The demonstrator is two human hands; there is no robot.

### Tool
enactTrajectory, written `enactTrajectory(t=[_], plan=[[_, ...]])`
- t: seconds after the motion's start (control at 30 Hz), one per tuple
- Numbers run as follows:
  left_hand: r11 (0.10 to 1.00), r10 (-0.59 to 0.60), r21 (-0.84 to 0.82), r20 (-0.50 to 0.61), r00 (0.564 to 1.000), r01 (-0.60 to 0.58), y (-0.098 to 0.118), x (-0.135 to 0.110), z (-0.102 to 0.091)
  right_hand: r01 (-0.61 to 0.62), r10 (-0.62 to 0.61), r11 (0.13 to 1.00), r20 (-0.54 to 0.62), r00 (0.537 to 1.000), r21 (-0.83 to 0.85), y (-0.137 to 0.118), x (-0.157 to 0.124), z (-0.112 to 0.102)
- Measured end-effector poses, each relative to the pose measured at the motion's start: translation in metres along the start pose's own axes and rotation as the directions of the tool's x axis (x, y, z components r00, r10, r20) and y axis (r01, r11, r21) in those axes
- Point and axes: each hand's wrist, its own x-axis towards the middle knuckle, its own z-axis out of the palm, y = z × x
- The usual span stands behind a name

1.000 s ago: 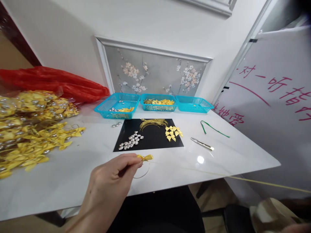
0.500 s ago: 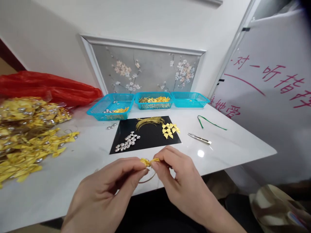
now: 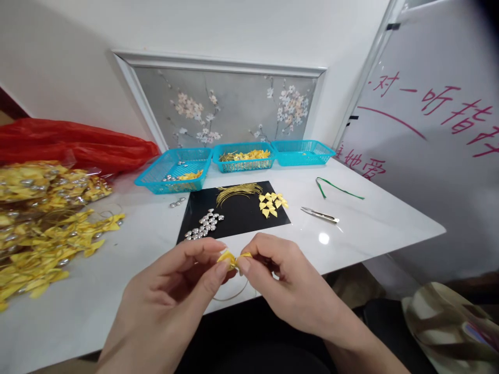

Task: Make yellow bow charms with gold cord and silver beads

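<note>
Between my two hands, close to the table's near edge, is a small yellow ribbon flower (image 3: 228, 258) with a thin gold cord (image 3: 231, 298) looping below it. My left hand (image 3: 183, 291) pinches its left side between thumb and fingers. The thumb and forefinger of my right hand (image 3: 278, 280) close on its right end. Beyond them lies a black mat (image 3: 234, 222) with several silver beads (image 3: 205, 226), a bundle of gold cords (image 3: 238, 192) and several folded yellow petals (image 3: 272, 204).
Three blue baskets (image 3: 169, 184) line the wall. Thread snips (image 3: 320, 215) and a green cord (image 3: 339, 189) lie on the right. A pile of yellow flower strands (image 3: 58, 249) and a red mesh bag (image 3: 74, 143) take up the left. A few loose beads (image 3: 177, 202) lie beside the mat.
My left forefinger has lifted and the left thumb has shifted on the flower, exposing more of its yellow ribbon. My right hand keeps its pinch. The camera view has shifted slightly.
</note>
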Motion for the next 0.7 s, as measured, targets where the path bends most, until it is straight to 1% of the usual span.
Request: enactTrajectory(t=[0.17, 0.27, 0.4, 0.5, 0.6, 0.67, 0.7], plan=[[0.980, 0.115, 0.159, 0.026, 0.993, -0.118, -0.004, -0.002, 0.000, -0.066, 0.065, 0.994, 0.017, 0.998, 0.085, 0.003, 0.002, 0.001], [0.954, 0.184, 0.236, 0.022, 0.983, -0.184, -0.009, -0.004, -0.002, -0.077, 0.075, 0.990, 0.020, 0.997, 0.116, 0.003, 0.002, 0.002], [0.913, 0.275, 0.311, 0.009, 0.961, -0.264, -0.012, -0.006, -0.002, -0.077, 0.075, 0.990, 0.018, 0.997, 0.118, 0.002, 0.002, 0.002], [0.886, 0.346, 0.327, 0.006, 0.938, -0.329, -0.011, -0.007, 0.000, -0.093, 0.089, 0.986, 0.033, 0.995, 0.141, 0.002, 0.003, 0.001], [0.891, 0.345, 0.301, 0.041, 0.938, -0.341, -0.007, -0.005, 0.002, -0.106, 0.102, 0.983, 0.036, 0.994, 0.150, 0.002, 0.004, 0.001], [0.912, 0.293, 0.281, 0.063, 0.954, -0.298, -0.004, -0.002, 0.002, -0.111, 0.107, 0.982, 0.032, 0.994, 0.154, 0.001, 0.004, 0.001], [0.930, 0.245, 0.262, 0.079, 0.966, -0.257, -0.003, -0.001, 0.001, -0.109, 0.106, 0.981, 0.030, 0.994, 0.157, 0.001, 0.004, 0.001]])
